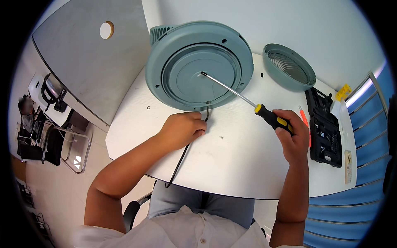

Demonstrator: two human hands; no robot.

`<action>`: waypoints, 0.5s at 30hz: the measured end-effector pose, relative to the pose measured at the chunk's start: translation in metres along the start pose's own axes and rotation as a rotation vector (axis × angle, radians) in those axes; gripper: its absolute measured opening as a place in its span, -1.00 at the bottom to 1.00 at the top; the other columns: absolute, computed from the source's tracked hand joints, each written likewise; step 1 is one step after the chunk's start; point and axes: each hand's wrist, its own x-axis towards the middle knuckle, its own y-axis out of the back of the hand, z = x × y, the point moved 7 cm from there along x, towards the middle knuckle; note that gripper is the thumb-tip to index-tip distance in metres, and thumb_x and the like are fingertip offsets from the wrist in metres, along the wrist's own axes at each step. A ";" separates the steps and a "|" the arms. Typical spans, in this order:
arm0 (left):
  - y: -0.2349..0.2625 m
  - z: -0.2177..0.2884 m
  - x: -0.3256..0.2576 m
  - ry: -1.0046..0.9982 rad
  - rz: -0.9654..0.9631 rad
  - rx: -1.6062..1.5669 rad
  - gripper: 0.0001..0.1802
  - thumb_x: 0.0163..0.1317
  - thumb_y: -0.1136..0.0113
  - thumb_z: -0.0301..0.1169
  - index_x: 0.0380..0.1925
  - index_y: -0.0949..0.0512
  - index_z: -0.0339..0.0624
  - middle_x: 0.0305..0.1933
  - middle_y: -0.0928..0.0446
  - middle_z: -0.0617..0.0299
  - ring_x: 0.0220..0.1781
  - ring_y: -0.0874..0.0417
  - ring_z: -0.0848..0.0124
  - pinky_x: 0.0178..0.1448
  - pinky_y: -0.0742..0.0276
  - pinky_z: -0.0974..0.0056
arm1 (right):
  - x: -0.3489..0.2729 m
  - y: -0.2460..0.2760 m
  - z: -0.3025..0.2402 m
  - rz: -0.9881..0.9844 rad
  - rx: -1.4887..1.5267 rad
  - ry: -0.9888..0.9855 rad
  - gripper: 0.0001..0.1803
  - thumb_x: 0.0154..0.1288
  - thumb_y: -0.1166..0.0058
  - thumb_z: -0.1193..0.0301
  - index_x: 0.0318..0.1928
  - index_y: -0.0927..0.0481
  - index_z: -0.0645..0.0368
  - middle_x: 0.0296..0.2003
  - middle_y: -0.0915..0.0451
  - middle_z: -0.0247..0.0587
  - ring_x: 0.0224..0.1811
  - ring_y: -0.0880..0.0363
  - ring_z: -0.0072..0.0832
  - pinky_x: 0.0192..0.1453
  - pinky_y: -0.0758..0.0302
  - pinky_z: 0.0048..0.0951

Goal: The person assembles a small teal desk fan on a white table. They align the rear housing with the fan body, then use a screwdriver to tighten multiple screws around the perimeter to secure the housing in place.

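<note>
A grey-green round appliance, seemingly a fan [194, 37], lies tipped with its round base facing me. From the base's lower rim a black power cord [177, 167] runs down over the table's front edge. My left hand [184, 129] has its fingers closed around that cord, close to the rim. In my right hand [292, 134] is a screwdriver [269, 118] with a black-and-yellow handle, gripped from the side. Its long shank points up and left, the tip in front of the base's middle; I cannot tell whether it touches.
A matching round cover with a spiral grille [289, 68] stands at the back right. Right of my hand are an orange tool [305, 120] and an open black tool case [325, 132]. A small black piece [261, 75] lies on the white table [231, 165]. A grey panel [91, 53] rises at left.
</note>
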 end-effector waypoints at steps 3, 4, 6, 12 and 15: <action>-0.002 0.011 0.007 -0.076 -0.111 0.102 -0.92 -0.09 -0.30 -0.43 -0.55 -0.57 -0.08 -0.45 -0.43 0.32 -0.38 -0.54 0.34 -0.37 -0.46 0.24 | 0.000 0.003 0.004 0.007 0.005 -0.005 -0.65 -0.06 0.03 0.57 -0.16 -0.55 0.28 -0.41 -0.52 -0.21 -0.44 -0.43 -0.53 -0.32 -0.36 -0.56; 0.001 0.015 0.007 -0.104 -0.138 0.129 -0.92 -0.09 -0.30 -0.43 -0.56 -0.57 -0.08 -0.45 -0.42 0.32 -0.38 -0.53 0.34 -0.37 -0.46 0.25 | 0.000 0.003 0.004 0.008 0.001 -0.007 -0.65 -0.06 0.03 0.57 -0.16 -0.55 0.28 -0.41 -0.52 -0.21 -0.44 -0.43 -0.53 -0.32 -0.36 -0.56; 0.002 0.015 0.005 -0.150 -0.174 0.197 -0.92 -0.10 -0.29 -0.43 -0.57 -0.56 -0.07 -0.45 -0.41 0.32 -0.38 -0.53 0.35 -0.37 -0.46 0.25 | 0.000 0.001 0.003 0.013 -0.001 0.022 -0.65 -0.08 0.03 0.59 -0.17 -0.56 0.27 -0.42 -0.52 -0.21 -0.46 -0.43 -0.54 -0.34 -0.35 -0.56; -0.013 0.012 0.000 -0.255 -0.166 0.343 -0.93 -0.08 -0.26 -0.43 -0.58 -0.54 -0.10 -0.43 -0.41 0.31 -0.37 -0.54 0.35 -0.37 -0.47 0.25 | -0.002 -0.002 -0.004 -0.031 -0.020 0.071 -0.65 -0.11 0.03 0.60 -0.20 -0.56 0.26 -0.45 -0.49 -0.19 -0.51 -0.41 -0.50 -0.40 -0.33 -0.53; -0.013 0.013 0.005 -0.192 -0.163 0.281 -0.94 -0.05 -0.24 -0.44 -0.56 -0.54 -0.11 -0.40 -0.43 0.30 -0.36 -0.54 0.33 -0.36 -0.48 0.24 | -0.002 0.000 -0.005 -0.014 -0.045 0.088 -0.66 -0.12 0.02 0.60 -0.21 -0.56 0.26 -0.46 -0.48 -0.19 -0.52 -0.40 -0.49 -0.41 -0.33 -0.52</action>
